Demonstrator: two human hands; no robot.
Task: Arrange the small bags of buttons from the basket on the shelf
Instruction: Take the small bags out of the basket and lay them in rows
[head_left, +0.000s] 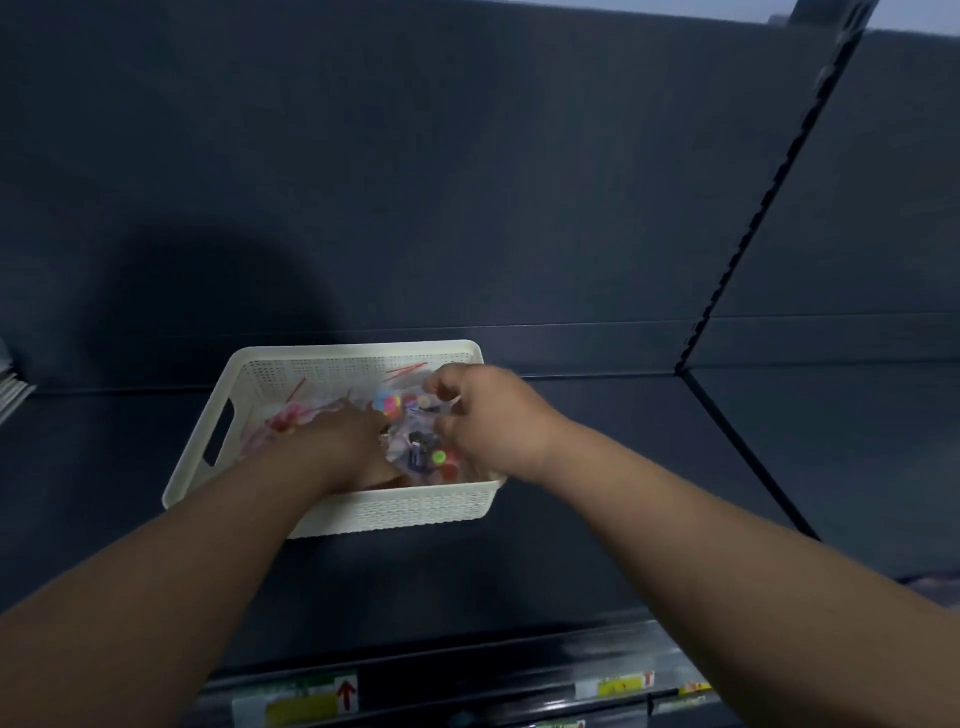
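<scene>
Small bags of buttons lie heaped in a white perforated basket. They are clear plastic pouches with red strips along their tops and bright buttons showing through. The basket stands on the dark shelf, left of the shelf's middle. Its far rim is near the shelf's back edge, its long axis runs left to right, and a cut-out handle sits in its left wall.

Both arms reach in over the near rim. The left hand lies low on the heap at the basket's middle, back upward, with its fingers buried among the pouches. Whether it grips one cannot be told. The right hand is higher, over the basket's right end. Its fingers are curled, and it appears to pinch the plastic of one pouch, though motion blur softens the contact.

The pouches lie just ahead of and between the two hands, so no reach is left to make. The move that follows is likely a lift up and over a basket wall. The right hand is the nearer one to the dark shelf surface right of the basket, just beyond the right wall.

Price labels run along the shelf's front edge.
</scene>
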